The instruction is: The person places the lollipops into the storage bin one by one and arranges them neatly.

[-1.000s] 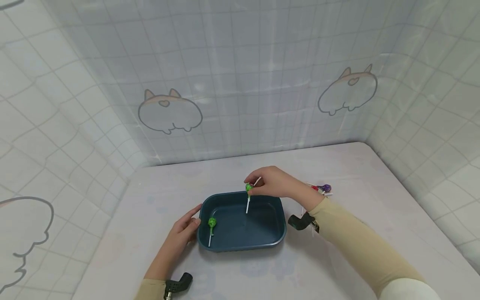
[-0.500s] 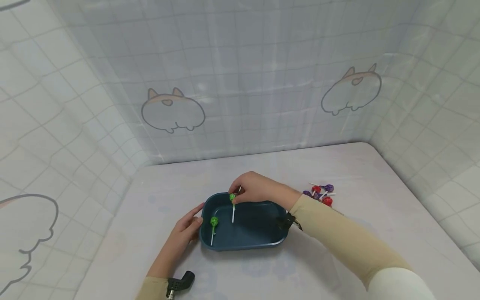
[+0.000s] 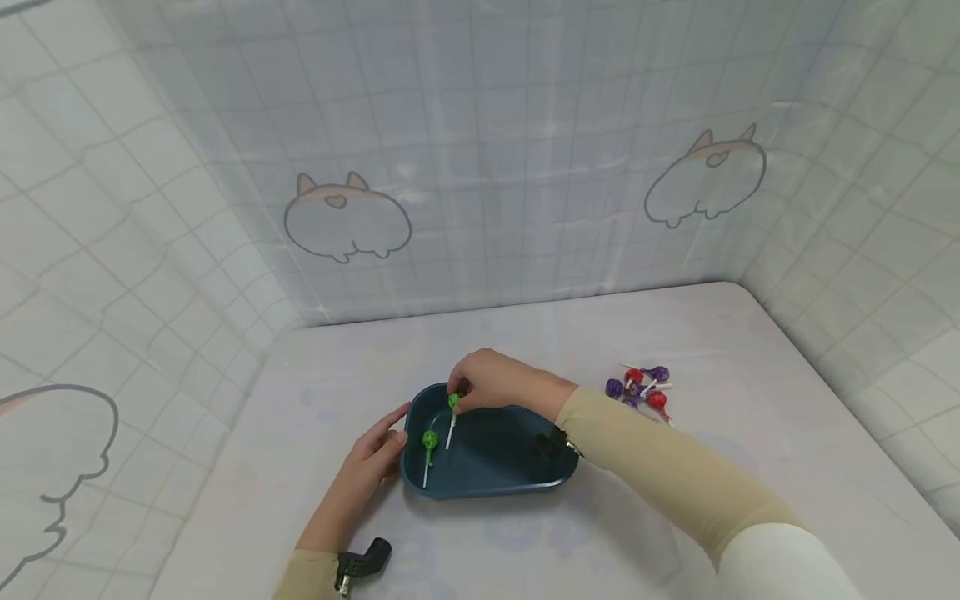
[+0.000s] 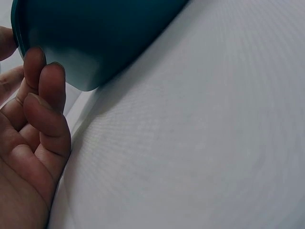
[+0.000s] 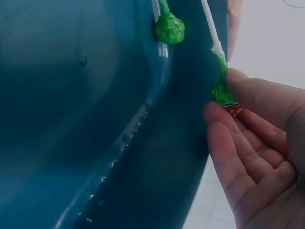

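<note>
A: Right hand (image 3: 495,382), what do we have?
B: We see thumb and fingertips pinched on a green lollipop (image 5: 220,91) by its head, stick free, over the blue tray (image 3: 487,477)'s left end. A second ago it was further right.
A: Left hand (image 3: 369,457)?
B: Loosely bent, touching the tray's left rim, same as before. Second green lollipop (image 3: 430,439) unmoved inside.
A: Red and purple lollipops (image 3: 657,400)?
B: Right of the tray; we now see more, sleeve's shifted off them.
</note>
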`<state>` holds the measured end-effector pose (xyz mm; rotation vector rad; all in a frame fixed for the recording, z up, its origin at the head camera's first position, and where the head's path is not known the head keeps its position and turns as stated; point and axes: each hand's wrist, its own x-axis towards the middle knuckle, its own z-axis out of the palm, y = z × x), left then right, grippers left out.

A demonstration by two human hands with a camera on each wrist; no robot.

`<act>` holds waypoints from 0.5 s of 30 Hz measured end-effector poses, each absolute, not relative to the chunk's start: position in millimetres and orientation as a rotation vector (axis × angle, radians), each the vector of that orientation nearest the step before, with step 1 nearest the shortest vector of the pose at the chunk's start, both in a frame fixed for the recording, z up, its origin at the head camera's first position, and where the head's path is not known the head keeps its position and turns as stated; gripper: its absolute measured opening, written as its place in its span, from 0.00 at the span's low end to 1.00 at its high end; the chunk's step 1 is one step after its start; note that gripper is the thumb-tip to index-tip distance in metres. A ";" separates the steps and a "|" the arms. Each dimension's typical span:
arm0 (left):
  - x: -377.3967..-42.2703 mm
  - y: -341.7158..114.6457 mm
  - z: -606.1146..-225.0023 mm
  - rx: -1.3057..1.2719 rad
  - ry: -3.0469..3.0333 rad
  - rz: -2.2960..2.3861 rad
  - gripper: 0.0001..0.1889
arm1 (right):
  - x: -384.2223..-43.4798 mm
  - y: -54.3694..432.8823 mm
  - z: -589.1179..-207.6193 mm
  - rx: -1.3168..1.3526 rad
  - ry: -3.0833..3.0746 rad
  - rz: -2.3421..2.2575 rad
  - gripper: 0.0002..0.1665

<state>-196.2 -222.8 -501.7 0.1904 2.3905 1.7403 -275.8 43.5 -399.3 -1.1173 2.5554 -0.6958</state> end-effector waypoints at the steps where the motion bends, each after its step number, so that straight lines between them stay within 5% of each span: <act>1: -196.1 -222.3 -500.9 0.187 2.396 1.737 0.25 | -276.2 42.6 -399.9 -1.114 2.558 -0.686 0.17; 15: -197.6 -221.1 -500.5 0.182 2.373 1.741 0.25 | -272.1 20.8 -413.1 -1.151 2.569 -0.467 0.15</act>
